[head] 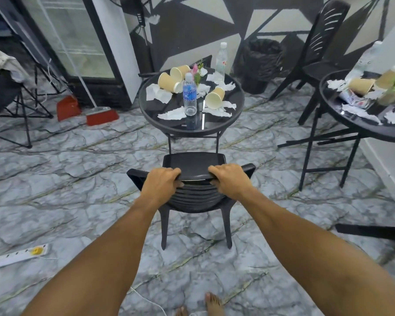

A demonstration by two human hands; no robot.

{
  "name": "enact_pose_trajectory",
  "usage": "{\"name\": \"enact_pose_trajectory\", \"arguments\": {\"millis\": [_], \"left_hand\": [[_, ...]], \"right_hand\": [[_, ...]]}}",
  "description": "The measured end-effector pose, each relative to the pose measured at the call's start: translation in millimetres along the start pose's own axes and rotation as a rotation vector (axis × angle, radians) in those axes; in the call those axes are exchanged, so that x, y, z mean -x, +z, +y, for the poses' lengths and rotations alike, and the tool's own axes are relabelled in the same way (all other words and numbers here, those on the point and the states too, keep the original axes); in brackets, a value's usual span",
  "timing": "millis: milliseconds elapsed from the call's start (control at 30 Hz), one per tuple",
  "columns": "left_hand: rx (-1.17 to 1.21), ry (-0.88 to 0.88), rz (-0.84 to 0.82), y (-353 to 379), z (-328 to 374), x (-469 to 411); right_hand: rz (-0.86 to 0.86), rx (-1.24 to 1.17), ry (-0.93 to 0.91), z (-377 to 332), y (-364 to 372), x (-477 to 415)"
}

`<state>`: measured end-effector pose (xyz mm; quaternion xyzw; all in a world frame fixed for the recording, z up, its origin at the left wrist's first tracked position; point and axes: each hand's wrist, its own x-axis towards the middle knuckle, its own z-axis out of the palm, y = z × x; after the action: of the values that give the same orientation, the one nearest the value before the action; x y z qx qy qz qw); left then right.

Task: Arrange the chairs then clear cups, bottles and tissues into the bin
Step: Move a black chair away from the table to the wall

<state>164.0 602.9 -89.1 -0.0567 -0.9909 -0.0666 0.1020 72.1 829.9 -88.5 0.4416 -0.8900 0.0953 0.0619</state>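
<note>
Left hand [161,182] and right hand [229,180] clamped on the curved top rail of a black chair [195,163], near centre; fingers [172,173] of each hand curled over the far edge of the rail, thumbs on the near side, gripping the backrest. Chair upright, legs down at the marble-patterned floor [78,179], seat facing away toward a round black desk [214,131] just beyond; desk legs directly ahead of the seat front.

On that desk: 3 paper cups [167,82] lying on their sides; 1 blue-labelled bottle [189,94] standing in the middle; 1 taller clear bottle [221,58] at the far edge; crumpled tissues [171,114] scattered all round; a small vase of flowers [196,74] between the far cups and the clear bottle.

Black mesh bin [263,62] against the far wall, behind and right of the desk; second black chair [322,42] just right of the bin. At the right edge, a second round desk [351,128] with more cups and tissues, blurred.

Far left, a glass-door fridge [78,42]; in front of it, a red broom [102,115] and red dustpan [67,108] on the floor. Near left, a white power strip [18,255] lying flat. Bare feet [213,303] at the near edge.
</note>
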Motion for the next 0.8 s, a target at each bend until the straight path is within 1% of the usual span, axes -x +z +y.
{"name": "enact_pose_trajectory", "arguments": {"millis": [67, 167, 233, 300, 400, 467, 533, 600, 667, 733, 800], "left_hand": [[0.028, 0.032, -0.021, 10, 6, 8], [-0.021, 0.081, -0.08, 24, 12, 29], [-0.034, 0.097, -0.103, 21, 9, 28], [-0.055, 0.089, -0.194, 13, 7, 23], [-0.044, -0.026, -0.294, 4, 15, 25], [0.02, -0.127, -0.375, -2, 21, 28], [0.123, -0.185, -0.438, -15, 30, 20], [0.224, -0.214, -0.411, -27, 51, 6], [0.276, -0.216, -0.309, -33, 82, -11], [0.286, -0.213, -0.238, -33, 121, -32], [0.258, -0.183, -0.2, -30, 164, -58]], "right_hand": [[-0.068, -0.037, 0.054, -1, 2, 14], [-0.059, -0.048, 0.071, -8, 13, 41], [-0.067, -0.048, 0.127, -15, 11, 38], [-0.176, -0.046, 0.194, -25, 7, 30], [-0.287, -0.068, 0.222, -28, 2, 32], [-0.318, -0.167, 0.223, -23, 1, 40], [-0.323, -0.261, 0.244, -10, -8, 48], [-0.282, -0.269, 0.237, 10, -18, 58], [-0.255, -0.25, 0.237, 33, -30, 73], [-0.269, -0.257, 0.267, 58, -44, 90], [-0.301, -0.242, 0.328, 86, -59, 109]]}}
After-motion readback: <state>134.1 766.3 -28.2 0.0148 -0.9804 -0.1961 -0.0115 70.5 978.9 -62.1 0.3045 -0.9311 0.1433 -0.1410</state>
